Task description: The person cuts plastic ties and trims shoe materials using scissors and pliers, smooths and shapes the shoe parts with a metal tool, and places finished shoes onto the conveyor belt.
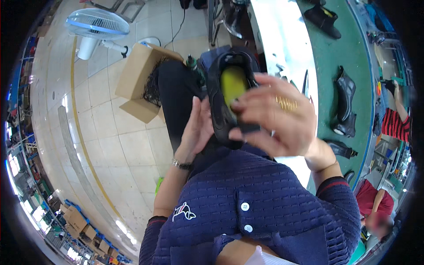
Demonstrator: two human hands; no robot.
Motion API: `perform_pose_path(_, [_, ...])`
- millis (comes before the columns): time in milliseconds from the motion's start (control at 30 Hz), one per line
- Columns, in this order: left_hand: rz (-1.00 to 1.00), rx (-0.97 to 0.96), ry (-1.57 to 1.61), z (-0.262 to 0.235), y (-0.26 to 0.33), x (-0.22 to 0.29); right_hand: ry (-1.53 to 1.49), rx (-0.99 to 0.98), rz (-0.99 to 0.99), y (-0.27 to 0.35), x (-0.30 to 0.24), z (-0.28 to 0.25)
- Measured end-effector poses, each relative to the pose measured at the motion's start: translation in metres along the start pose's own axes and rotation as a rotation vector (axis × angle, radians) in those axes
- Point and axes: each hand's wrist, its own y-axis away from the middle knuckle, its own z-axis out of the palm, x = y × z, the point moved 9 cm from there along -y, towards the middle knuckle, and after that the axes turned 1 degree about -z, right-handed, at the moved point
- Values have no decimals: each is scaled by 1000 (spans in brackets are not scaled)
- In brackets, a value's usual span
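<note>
Holding a black shoe (229,99) over the lap, the person works on it with both hands, sole side turned away and the opening facing up. The left hand (197,128) cups the shoe's left flank from below, fingers curled against the upper. The right hand (276,117) wraps the right flank, its fingertips (238,106) reaching over the collar toward the yellow-green insole (232,84) seated inside. Both hands are closed on the shoe; neither is spread free.

Judged from this posture, the step in hand is seating or checking the insole. The next move likely calls for firm support from the left hand while the right fingertips press along the insole edge.

Beyond the knees, an open cardboard box (139,81) rests on the tiled floor, with a white standing fan (97,26) further off. To the right, a green conveyor belt (349,48) carries several black boots (345,106). At the far right edge, another person's striped sleeve (395,123) shows.
</note>
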Motion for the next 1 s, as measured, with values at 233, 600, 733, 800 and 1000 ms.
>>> perform_pose_path(233, [-263, -425, 546, 70, -47, 7, 98, -34, 16, 17, -8, -21])
perform_pose_path(600, [-83, -287, -59, 35, -61, 19, -944, 270, 890, 51, 172, 11])
perform_pose_path(733, [-28, -246, -263, 39, -59, 35, -935, 253, 805, 39, 176, 10])
perform_pose_path(800, [-25, -249, -312, 41, -61, 37, -923, 295, 800, 37, 175, 8])
perform_pose_path(1000, [-2, -261, -496, 53, -68, 40, -884, 414, 826, 47, 177, -4])
